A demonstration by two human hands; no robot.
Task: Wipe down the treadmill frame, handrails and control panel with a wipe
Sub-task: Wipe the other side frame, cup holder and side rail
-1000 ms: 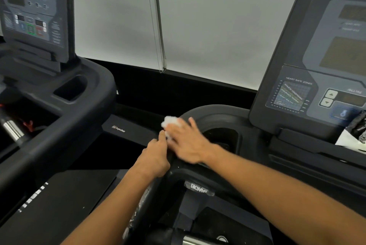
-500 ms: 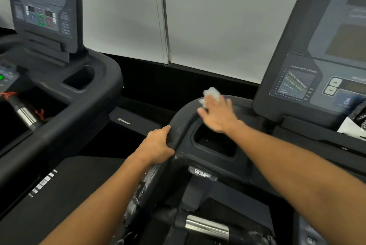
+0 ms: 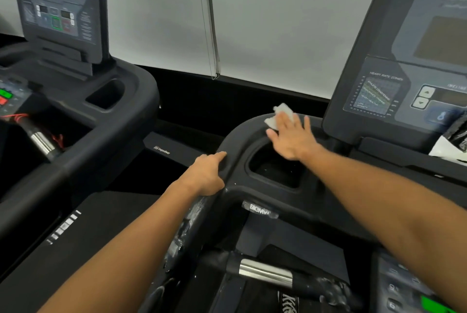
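Observation:
My right hand (image 3: 293, 135) lies flat with straight fingers on a white wipe (image 3: 280, 114), pressing it onto the top rim of the black treadmill console frame (image 3: 237, 140), just beyond the cup holder recess (image 3: 275, 168). My left hand (image 3: 206, 176) grips the frame's left corner where the handrail (image 3: 199, 226) curves down. The control panel (image 3: 409, 80) rises to the right of the wipe, showing a heart-rate chart and arrow buttons. A chrome-banded grip bar (image 3: 265, 273) sits low in the middle.
A second treadmill (image 3: 106, 115) stands to the left with its own console (image 3: 55, 6) and a red cord. Between the machines runs a dark gap. White window blinds (image 3: 265, 21) fill the back. A crumpled white and black item (image 3: 449, 143) lies on the console ledge at right.
My right hand has slid the wipe from the frame's left corner up and rightward along the rim past the cup holder. My left hand has kept its hold on the corner.

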